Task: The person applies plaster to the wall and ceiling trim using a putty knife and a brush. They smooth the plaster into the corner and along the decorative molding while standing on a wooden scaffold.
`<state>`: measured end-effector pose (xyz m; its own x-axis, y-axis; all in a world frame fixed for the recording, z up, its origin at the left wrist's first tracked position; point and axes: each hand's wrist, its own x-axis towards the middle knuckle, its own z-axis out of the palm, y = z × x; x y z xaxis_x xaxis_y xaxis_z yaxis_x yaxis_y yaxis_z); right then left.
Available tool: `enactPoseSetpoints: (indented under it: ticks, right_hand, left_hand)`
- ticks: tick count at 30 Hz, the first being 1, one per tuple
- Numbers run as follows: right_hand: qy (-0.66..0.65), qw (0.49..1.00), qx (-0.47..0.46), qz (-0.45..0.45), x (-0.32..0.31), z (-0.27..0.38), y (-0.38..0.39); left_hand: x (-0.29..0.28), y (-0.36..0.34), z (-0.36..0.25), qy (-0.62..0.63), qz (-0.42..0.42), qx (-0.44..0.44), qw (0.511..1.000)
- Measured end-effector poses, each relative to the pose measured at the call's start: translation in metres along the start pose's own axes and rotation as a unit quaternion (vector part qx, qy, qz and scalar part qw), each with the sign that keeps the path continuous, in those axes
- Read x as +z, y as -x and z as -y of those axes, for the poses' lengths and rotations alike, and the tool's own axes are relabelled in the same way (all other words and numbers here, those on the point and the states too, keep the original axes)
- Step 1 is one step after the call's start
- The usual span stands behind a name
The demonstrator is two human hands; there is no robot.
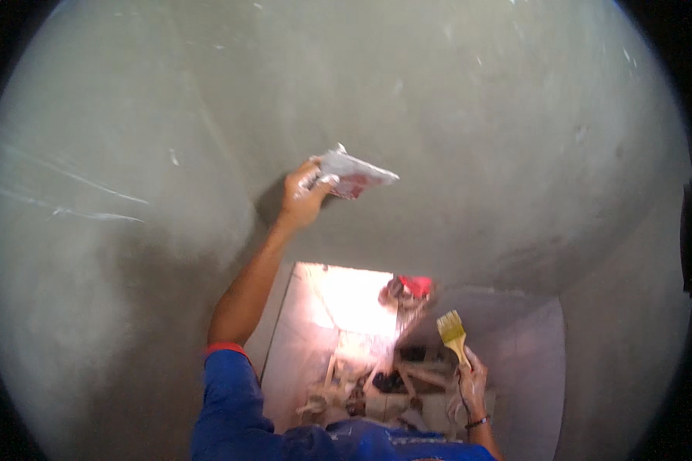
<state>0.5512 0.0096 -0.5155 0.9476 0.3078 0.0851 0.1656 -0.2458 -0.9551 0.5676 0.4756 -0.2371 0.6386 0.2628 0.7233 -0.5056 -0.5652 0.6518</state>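
My left hand (303,194), smeared with white paste, is raised close to the grey wall. It grips a flat, whitish and dark red piece (357,177) coated in the same paste; whether it is a scraper or a folded packet cannot be made out. Low on the right, my right hand (474,382) is closed round the wooden handle of a paintbrush (453,330). The brush points upward, its bristles pale at the tip and yellow-green below, apart from the wall.
A smooth grey plastered wall (469,138) fills most of the view, with white streaks (92,215) at left and a darker patch below them. Further down, bright light falls on the floor (354,296). A red item (416,286) and wooden pieces (427,375) lie below me.
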Motion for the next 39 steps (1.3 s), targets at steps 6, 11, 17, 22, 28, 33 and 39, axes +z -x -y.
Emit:
enactPoseSetpoints:
  ticks: [6, 11, 17, 22, 28, 33, 39]
  right_hand:
    - [0.041, 0.983, 0.18, 0.024, -0.008, -0.018, 0.011]
    - [0.069, 0.967, 0.244, -0.026, -0.023, -0.146, 0.055]
    - [0.217, 0.907, 0.361, -0.025, -0.05, -0.208, 0.125]
    - [0.068, 0.873, 0.464, -0.136, -0.063, -0.248, 0.182]
    - [0.316, 0.919, 0.236, 0.009, -0.076, -0.311, 0.23]
    - [0.296, 0.908, 0.29, -0.061, -0.067, -0.378, 0.265]
    - [0.243, 0.901, 0.34, -0.114, -0.072, -0.449, 0.204]
  left_hand:
    - [0.078, 0.078, 0.044, -0.037, 0.108, 0.03, 0.993]
    - [0.113, 0.203, 0.087, 0.153, 0.093, -0.309, 0.934]
    - [0.138, 0.303, 0.092, 0.07, 0.248, -0.298, 0.919]
    - [0.16, 0.339, 0.091, 0.034, 0.368, -0.278, 0.887]
    - [0.189, 0.372, 0.086, 0.022, 0.418, -0.228, 0.879]
    - [0.193, 0.399, 0.071, 0.02, 0.422, -0.333, 0.843]
    - [0.191, 0.417, 0.075, -0.028, 0.454, -0.36, 0.815]
